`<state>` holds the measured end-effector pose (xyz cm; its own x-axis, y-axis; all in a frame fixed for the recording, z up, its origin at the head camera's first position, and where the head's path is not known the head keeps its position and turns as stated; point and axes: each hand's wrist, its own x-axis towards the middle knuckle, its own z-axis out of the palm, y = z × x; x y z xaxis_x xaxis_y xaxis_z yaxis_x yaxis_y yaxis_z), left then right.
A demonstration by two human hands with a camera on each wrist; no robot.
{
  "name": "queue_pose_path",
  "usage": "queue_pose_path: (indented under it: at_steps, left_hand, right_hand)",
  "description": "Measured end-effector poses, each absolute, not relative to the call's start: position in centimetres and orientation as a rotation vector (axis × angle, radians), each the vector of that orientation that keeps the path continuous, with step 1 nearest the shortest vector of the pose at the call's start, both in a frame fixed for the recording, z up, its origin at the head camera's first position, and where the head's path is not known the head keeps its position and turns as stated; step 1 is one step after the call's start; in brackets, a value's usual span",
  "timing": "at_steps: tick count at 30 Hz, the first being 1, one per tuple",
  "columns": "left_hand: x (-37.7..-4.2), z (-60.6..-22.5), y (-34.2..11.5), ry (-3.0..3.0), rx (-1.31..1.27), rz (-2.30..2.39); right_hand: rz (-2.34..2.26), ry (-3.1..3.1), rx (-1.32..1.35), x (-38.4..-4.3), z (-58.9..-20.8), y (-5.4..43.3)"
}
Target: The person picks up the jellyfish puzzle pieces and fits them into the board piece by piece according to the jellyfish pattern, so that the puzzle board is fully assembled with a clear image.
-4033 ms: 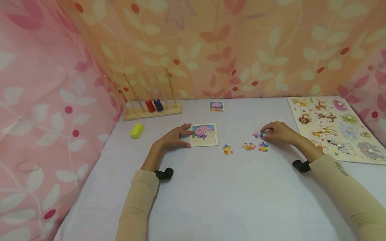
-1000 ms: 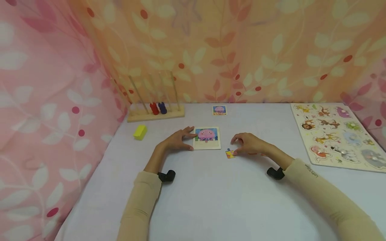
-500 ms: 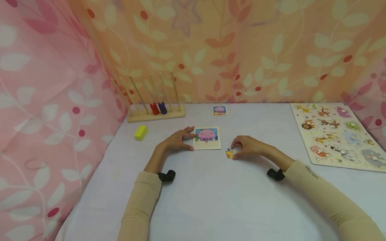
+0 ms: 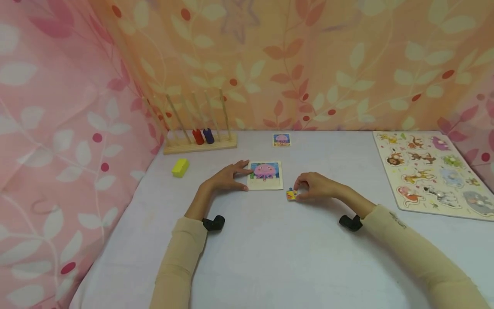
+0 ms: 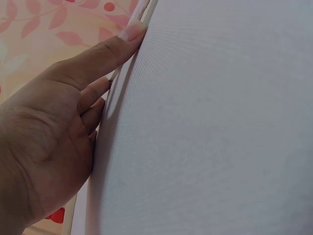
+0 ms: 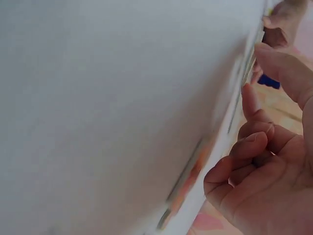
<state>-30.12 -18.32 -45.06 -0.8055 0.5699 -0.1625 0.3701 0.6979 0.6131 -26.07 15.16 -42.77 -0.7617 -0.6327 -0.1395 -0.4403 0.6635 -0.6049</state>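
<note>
A small square jigsaw tray lies mid-table, its upper part showing a pink jellyfish and its lower strip bare wood. Against its left side rests my left hand, thumb at the lower left corner and index fingertip over the edge, fingers fairly straight. Just right of the tray, the thumb and index finger of my right hand pinch a yellow and blue puzzle piece. In the right wrist view, loose puzzle pieces lie near the curled fingers; the right hand hides them in the head view.
A little jellyfish picture card lies at the back. Back left stands a wooden peg rack with red and blue pieces; a yellow block sits before it. An animal knob puzzle board lies at the right.
My right hand has come left from the far pieces and now pinches the yellow and blue piece, shifting it slightly towards the tray. The jellyfish picture has filled in. My left hand stays put.
</note>
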Motion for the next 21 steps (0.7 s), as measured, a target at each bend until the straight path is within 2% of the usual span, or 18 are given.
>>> queue_pose_path:
  at_steps: [11,21]
  left_hand:
    - [-30.4,-45.2,-18.3,2.569,0.730,0.854]
    - [-30.7,-45.2,-18.6,2.564,0.795,0.859]
  right_hand:
    - [-0.915,2.531,-0.843,-27.9,-41.2,9.6]
    - [-0.913,2.537,-0.961,-29.1,-42.3,4.9]
